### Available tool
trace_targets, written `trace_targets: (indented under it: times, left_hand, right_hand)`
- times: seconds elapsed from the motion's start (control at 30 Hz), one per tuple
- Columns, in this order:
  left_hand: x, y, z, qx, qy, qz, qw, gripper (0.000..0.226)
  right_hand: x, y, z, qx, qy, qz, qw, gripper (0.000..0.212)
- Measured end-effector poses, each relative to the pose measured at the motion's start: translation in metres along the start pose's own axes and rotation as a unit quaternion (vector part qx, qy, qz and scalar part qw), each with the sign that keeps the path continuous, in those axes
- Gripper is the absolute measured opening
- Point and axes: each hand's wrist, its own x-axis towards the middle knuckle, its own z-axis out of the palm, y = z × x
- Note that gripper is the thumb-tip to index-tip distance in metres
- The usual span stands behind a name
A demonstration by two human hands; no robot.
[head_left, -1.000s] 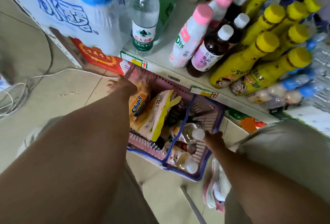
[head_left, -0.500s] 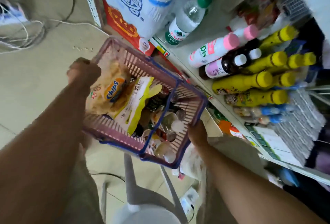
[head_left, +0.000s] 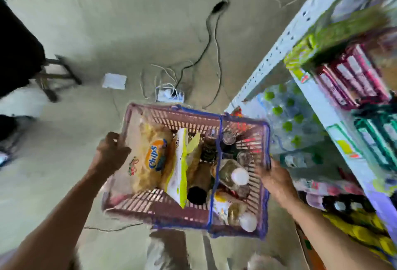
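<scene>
While your left hand (head_left: pixel 110 154) and right hand (head_left: pixel 276 180) curl round opposite rims of the basket (head_left: pixel 193 112), keep it level so the bottles (head_left: pixel 229 172) don't roll

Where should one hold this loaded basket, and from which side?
Grip the basket by the rim of its two short ends, left hand from the left, right hand from the right. The bottles load its right end, so this likely keeps it level.

Basket (head_left: pixel 184 119): slatted pink plastic, blue rim. Chips bag (head_left: pixel 153 158): glossy crinkled foil. Bottles (head_left: pixel 234 175): clear plastic. Shelf upright (head_left: pixel 279 48): painted perforated metal. Floor (head_left: pixel 107 22): matt, smooth.
</scene>
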Motion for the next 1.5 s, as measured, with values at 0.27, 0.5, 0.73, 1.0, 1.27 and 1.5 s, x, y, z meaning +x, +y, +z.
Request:
trace_targets:
  times: [0.27, 0.5, 0.73, 1.0, 1.27, 1.5]
  left_hand:
    - [0.000, 0.114, -0.208, 0.087, 0.022, 0.062, 0.994, 0.030]
    - [0.025, 0.219, -0.315, 0.096, 0.047, 0.081, 0.991, 0.005]
    - [0.041, 0.350, -0.351, 0.052, 0.088, 0.087, 0.991, 0.031]
    - [0.111, 0.497, -0.345, 0.132, 0.040, 0.174, 0.975, 0.049]
    - [0.233, 0.642, -0.280, 0.272, -0.092, 0.293, 0.912, 0.045]
    - [0.260, 0.773, -0.212, 0.335, -0.179, 0.395, 0.836, 0.070]
  right_hand:
    - [-0.028, -0.228, -0.047, -0.027, 0.076, -0.065, 0.995, 0.015]
    - [-0.003, -0.374, -0.075, 0.037, 0.050, -0.071, 0.996, 0.017]
    - [0.059, -0.460, -0.121, 0.070, 0.044, -0.100, 0.992, 0.027]
    - [0.117, -0.513, -0.188, 0.119, 0.114, -0.044, 0.985, 0.014]
    - [0.140, -0.530, -0.206, 0.199, 0.236, 0.106, 0.945, 0.036]
    - [0.107, -0.542, -0.195, 0.281, 0.354, 0.234, 0.861, 0.034]
